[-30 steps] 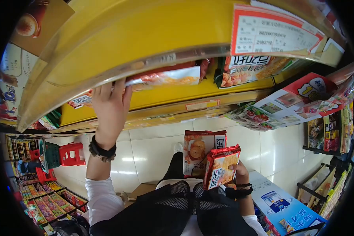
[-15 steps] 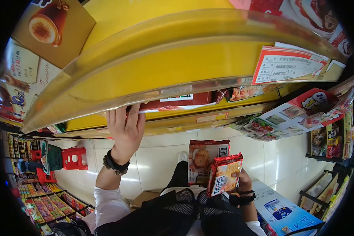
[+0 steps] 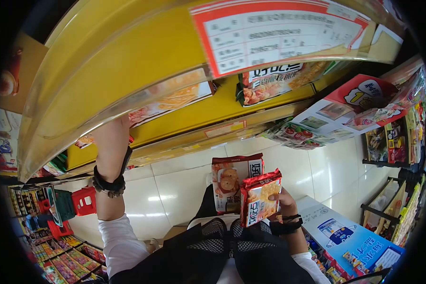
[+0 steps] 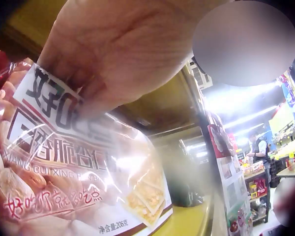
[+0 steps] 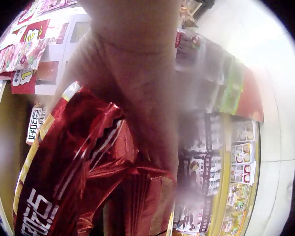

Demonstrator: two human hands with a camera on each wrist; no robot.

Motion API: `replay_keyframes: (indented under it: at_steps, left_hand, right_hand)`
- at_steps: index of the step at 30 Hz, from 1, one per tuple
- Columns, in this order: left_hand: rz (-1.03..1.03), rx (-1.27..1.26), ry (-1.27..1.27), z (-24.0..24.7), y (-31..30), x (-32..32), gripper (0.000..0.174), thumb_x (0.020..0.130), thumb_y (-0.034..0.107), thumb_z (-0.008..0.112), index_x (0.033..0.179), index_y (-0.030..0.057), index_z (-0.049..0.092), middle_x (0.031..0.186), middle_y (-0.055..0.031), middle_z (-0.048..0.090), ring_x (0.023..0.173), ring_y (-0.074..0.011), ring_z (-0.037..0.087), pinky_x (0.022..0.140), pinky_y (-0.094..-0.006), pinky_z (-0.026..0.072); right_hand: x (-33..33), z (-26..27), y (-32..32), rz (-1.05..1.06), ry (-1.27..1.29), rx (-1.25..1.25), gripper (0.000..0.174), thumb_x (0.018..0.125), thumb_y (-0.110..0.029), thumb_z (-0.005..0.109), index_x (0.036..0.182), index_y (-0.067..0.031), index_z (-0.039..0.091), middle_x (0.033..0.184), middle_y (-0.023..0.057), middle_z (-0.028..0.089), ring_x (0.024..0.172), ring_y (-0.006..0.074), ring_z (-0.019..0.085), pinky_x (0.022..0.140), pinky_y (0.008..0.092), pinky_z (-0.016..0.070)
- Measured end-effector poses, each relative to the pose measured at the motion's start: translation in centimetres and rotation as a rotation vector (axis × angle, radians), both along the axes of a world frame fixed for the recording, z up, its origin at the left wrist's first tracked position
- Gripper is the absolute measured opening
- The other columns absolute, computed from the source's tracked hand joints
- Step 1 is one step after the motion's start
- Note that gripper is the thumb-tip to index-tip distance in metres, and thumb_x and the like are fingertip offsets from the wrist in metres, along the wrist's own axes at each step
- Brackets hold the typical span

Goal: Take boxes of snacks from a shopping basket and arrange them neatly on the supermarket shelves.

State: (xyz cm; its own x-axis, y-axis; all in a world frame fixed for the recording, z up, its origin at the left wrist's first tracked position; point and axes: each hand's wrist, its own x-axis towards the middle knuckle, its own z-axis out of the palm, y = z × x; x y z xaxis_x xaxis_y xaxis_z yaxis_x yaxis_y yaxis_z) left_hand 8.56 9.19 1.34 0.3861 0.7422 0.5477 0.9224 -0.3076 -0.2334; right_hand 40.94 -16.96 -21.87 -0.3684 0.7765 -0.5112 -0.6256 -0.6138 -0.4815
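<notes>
Pinches a red packet in the right hand, overlapping a cookie packet. Has the left hand at a white packet near the shelf's front edge; cannot tell how its fingers lie.

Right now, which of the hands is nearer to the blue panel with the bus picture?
Right. The right hand holds snack packs near the blue panel; the left hand is on the far side, inside the yellow shelf.
</notes>
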Motion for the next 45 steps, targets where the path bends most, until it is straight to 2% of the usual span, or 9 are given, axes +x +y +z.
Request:
replay_keyframes:
  at_steps: [14, 18, 20, 24, 26, 28, 31, 35, 45]
  left_hand:
    - [-0.081, -0.014, -0.171, 1.9, -1.5, 2.2, 0.027, 0.079, 0.007, 0.056, 0.106, 0.0007, 0.055, 0.103, -0.0186, 0.056, 0.092, -0.0328, 0.054, 0.078, -0.0369, 0.0428]
    - [-0.279, -0.117, -0.361, 3.4, -3.0, 6.9, 0.032, 0.073, 0.007, 0.065, 0.103, -0.0011, 0.057, 0.099, -0.0164, 0.058, 0.087, -0.0287, 0.056, 0.077, -0.0338, 0.043]
    - [-0.426, -0.368, -0.417, 4.1, -2.8, 9.8, 0.035, 0.078, 0.008, 0.058, 0.111, 0.0015, 0.053, 0.113, -0.0126, 0.054, 0.107, -0.0247, 0.049, 0.09, -0.0334, 0.0368]
    - [-0.564, -0.346, -0.266, 4.4, -0.5, 14.8, 0.039, 0.078, 0.015, 0.06, 0.114, 0.0026, 0.051, 0.113, -0.0142, 0.054, 0.104, -0.0241, 0.052, 0.087, -0.0312, 0.0389]
    - [-0.381, -0.728, -0.288, 5.1, 0.6, 16.7, 0.044, 0.078, 0.022, 0.059, 0.116, 0.0036, 0.049, 0.111, -0.0167, 0.054, 0.099, -0.0252, 0.054, 0.085, -0.0296, 0.04]
    - [-0.457, -0.621, -0.187, 5.0, 1.9, 17.9, 0.052, 0.078, 0.029, 0.059, 0.122, 0.0056, 0.044, 0.108, -0.018, 0.054, 0.087, -0.0237, 0.057, 0.073, -0.0304, 0.0451]
    - [-0.527, -0.952, -0.271, 3.5, 5.1, 18.7, 0.063, 0.074, 0.033, 0.063, 0.125, 0.0029, 0.039, 0.115, -0.0161, 0.051, 0.1, -0.0228, 0.051, 0.088, -0.0278, 0.037]
    - [-0.577, -0.915, -0.258, 2.9, 6.9, 18.4, 0.069, 0.069, 0.031, 0.068, 0.121, -0.0043, 0.041, 0.115, -0.0152, 0.051, 0.102, -0.021, 0.048, 0.09, -0.0269, 0.0339]
    - [-0.521, -0.739, -0.083, 3.8, 7.9, 17.3, 0.069, 0.064, 0.037, 0.069, 0.115, -0.003, 0.048, 0.108, -0.0156, 0.055, 0.095, -0.0229, 0.052, 0.086, -0.029, 0.0372]
  right_hand:
    - [1.5, -0.9, 0.5, 0.011, -0.016, 0.065, 0.065, 0.063, -0.007, 0.066, 0.121, 0.002, 0.038, 0.112, 0.0119, 0.053, 0.1, 0.021, 0.053, 0.088, 0.0329, 0.0412]
    - [1.7, -0.7, 0.6, -0.012, 0.014, 0.066, 0.067, 0.062, -0.009, 0.068, 0.121, 0.0018, 0.038, 0.113, 0.0119, 0.053, 0.102, 0.0211, 0.052, 0.089, 0.0333, 0.0403]
    - [2.2, -0.9, 0.2, 0.019, 0.002, 0.083, 0.067, 0.062, -0.01, 0.068, 0.121, 0.0019, 0.038, 0.112, 0.012, 0.053, 0.101, 0.0209, 0.052, 0.088, 0.0332, 0.0405]
    - [2.6, -1.2, -0.3, 0.015, 0.001, 0.083, 0.067, 0.063, -0.01, 0.067, 0.121, 0.002, 0.037, 0.112, 0.0122, 0.053, 0.101, 0.021, 0.053, 0.088, 0.0333, 0.0406]
    - [2.5, -1.4, -0.2, 0.002, -0.003, 0.104, 0.066, 0.063, -0.01, 0.067, 0.121, 0.0019, 0.037, 0.112, 0.0125, 0.053, 0.101, 0.0212, 0.053, 0.088, 0.0333, 0.0408]
    - [3.0, -1.4, -0.5, 0.008, -0.003, 0.108, 0.066, 0.063, -0.01, 0.067, 0.121, 0.0018, 0.037, 0.112, 0.0126, 0.053, 0.101, 0.0213, 0.053, 0.088, 0.0333, 0.0409]
    - [3.6, -1.7, -1.2, 0.01, 0.008, 0.111, 0.066, 0.063, -0.01, 0.067, 0.121, 0.0018, 0.037, 0.112, 0.0126, 0.053, 0.101, 0.0213, 0.052, 0.088, 0.0333, 0.0411]
    - [4.2, -1.8, -1.5, 0.022, -0.015, 0.117, 0.066, 0.063, -0.01, 0.067, 0.121, 0.0016, 0.037, 0.112, 0.0124, 0.053, 0.101, 0.021, 0.052, 0.088, 0.0332, 0.0412]
    - [4.1, -1.9, -1.6, 0.01, 0.006, 0.127, 0.064, 0.063, -0.009, 0.067, 0.12, 0.0016, 0.038, 0.111, 0.0121, 0.054, 0.1, 0.0208, 0.053, 0.087, 0.0331, 0.0418]
